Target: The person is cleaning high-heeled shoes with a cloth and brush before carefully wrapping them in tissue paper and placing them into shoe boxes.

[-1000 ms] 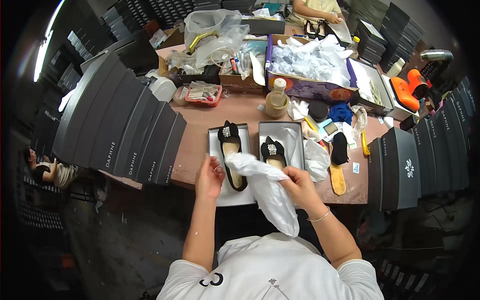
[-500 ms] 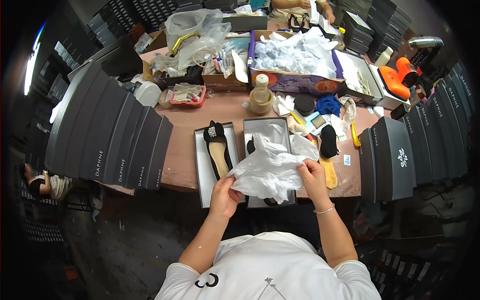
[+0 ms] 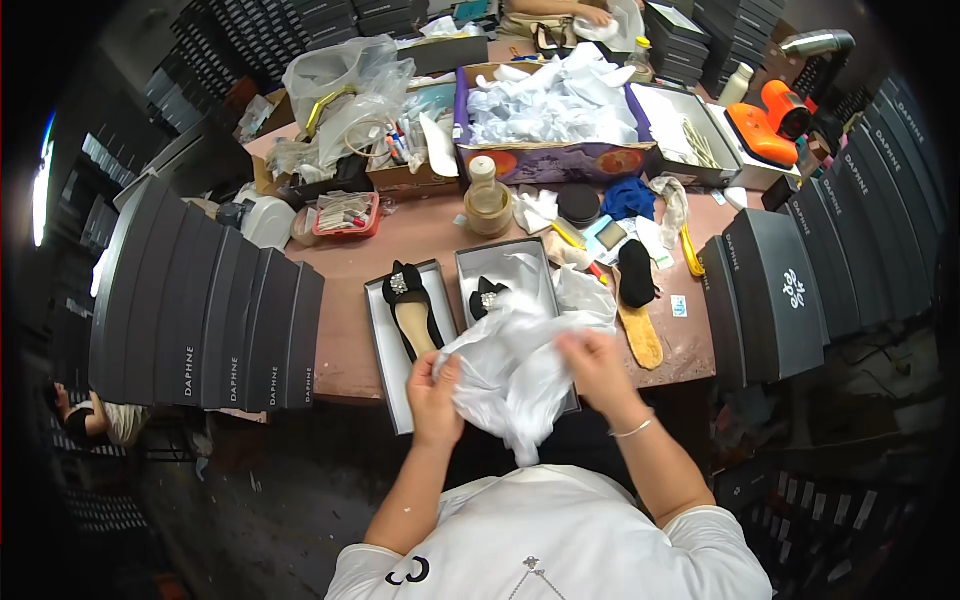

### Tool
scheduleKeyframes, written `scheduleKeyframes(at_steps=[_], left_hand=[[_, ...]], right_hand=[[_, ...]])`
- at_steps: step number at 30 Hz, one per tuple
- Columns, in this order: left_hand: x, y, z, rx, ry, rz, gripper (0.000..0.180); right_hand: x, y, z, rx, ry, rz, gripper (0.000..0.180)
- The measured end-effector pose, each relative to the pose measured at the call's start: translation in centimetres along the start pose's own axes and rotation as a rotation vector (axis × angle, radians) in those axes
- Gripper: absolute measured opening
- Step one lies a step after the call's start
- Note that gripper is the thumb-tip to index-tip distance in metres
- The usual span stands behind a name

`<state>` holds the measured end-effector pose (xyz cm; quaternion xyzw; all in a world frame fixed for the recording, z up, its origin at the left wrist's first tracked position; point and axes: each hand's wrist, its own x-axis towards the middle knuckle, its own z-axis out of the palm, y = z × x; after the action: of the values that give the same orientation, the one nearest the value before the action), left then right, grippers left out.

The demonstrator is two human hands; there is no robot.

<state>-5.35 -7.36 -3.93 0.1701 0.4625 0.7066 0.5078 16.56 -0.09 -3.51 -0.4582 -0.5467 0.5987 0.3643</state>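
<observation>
Between my two hands hangs a crumpled sheet of white tissue paper [image 3: 510, 375], blurred in places by motion. My left hand [image 3: 434, 398] pinches its left edge, and my right hand [image 3: 592, 365], somewhat smeared, grips the right side. Under the paper stands a grey shoe box [image 3: 507, 250] lined with more tissue; a black shoe with a jewelled bow [image 3: 487, 298] shows in it, partly covered. Left of it, a shallow grey box lid [image 3: 377, 325] holds another black shoe [image 3: 412, 310] with a beige insole.
Stacks of dark shoe boxes [image 3: 210, 310] [image 3: 770, 290] flank the table. A purple carton [image 3: 560, 165] full of white tissue stands at the back, near a glass jar [image 3: 488, 208]. Right of the boxes lie a black pad [image 3: 636, 273] and a yellow sponge strip [image 3: 641, 338]. Across the table, another person's hand [image 3: 592, 14] shows.
The tissue paper has come lower and toward me, bunching up, uncovering the jewelled bow of the shoe in the right box. My right hand has moved slightly left; the whole view has shifted.
</observation>
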Motion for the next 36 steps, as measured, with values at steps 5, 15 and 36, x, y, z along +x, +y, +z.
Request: scheduleKeyframes(at_steps=[5, 15, 36], left_hand=[[2.6, 2.3, -5.1, -0.092, 0.110, -0.017, 0.012], [0.8, 5.3, -7.1, 0.386, -0.173, -0.099, 0.017], [-2.0, 6.1, -12.3, 1.146, -0.047, -0.055, 0.014]], right_hand=[[5.0, 1.6, -13.5, 0.144, 0.460, -0.176, 0.018], [10.8, -2.9, -13.7, -1.026, 0.388, -0.645, 0.082], [0.9, -0.1, -5.3, -0.651, -0.037, -0.130, 0.017]])
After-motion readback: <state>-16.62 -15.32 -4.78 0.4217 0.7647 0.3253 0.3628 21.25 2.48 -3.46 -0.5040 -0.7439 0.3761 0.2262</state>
